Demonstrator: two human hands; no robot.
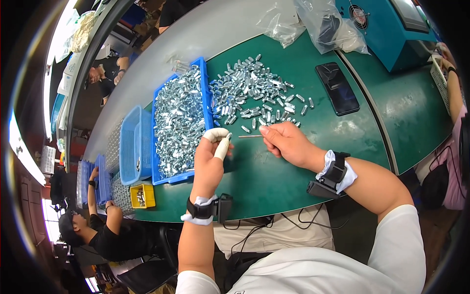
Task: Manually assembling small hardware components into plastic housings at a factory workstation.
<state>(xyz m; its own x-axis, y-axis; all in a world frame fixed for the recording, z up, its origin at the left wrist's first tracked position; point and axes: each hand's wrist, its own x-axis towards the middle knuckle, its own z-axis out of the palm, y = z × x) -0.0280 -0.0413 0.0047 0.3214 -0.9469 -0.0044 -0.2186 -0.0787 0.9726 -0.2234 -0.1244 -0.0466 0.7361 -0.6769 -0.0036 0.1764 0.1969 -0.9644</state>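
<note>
My left hand wears white finger covers on thumb and forefinger. It is closed in a pinch on a small silvery metal part, mostly hidden by the fingertips. Just to the right, my right hand grips a thin metal rod between thumb and fingers. The rod points left toward the pinched part, with a short gap between them. Beyond both hands a loose pile of similar short metal parts lies on the green mat. Left of my left hand stands a blue tray full of such parts.
A light blue basket and a small yellow bin stand left of the tray. A black phone lies right of the pile. Plastic bags and a teal machine are at the back right. Other people sit left and right.
</note>
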